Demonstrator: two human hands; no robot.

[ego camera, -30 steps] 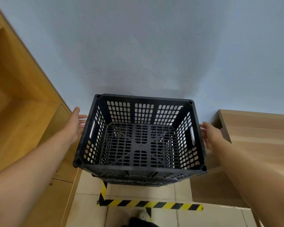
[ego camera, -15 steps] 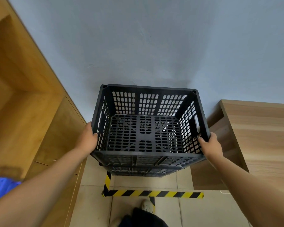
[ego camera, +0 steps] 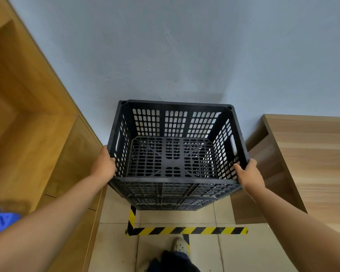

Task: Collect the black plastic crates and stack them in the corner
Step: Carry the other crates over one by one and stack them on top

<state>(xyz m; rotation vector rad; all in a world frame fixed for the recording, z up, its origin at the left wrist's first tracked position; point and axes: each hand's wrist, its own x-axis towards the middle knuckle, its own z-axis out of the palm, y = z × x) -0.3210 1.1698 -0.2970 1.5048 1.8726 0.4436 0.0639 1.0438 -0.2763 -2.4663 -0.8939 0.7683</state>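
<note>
so i've got both hands on the black crate [ego camera: 175, 152] now, left hand [ego camera: 104, 167] clamped on its near left corner, right hand [ego camera: 248, 174] wrapped over the near right rim. it sits on another black crate [ego camera: 171, 201] against the blue wall [ego camera: 185, 52], between a wooden cabinet [ego camera: 53, 154] and a desk [ego camera: 312, 154], above striped floor tape [ego camera: 185, 230].

A single wide-angle view is given from head height, directed forward and steeply down toward a pale wall [ego camera: 185, 46]. The black crate [ego camera: 175, 154] is seen from close above, its inside fully exposed. The tiled floor [ego camera: 243, 250] lies far below at the bottom edge, and strong bending of straight lines is seen at the margins.
</note>
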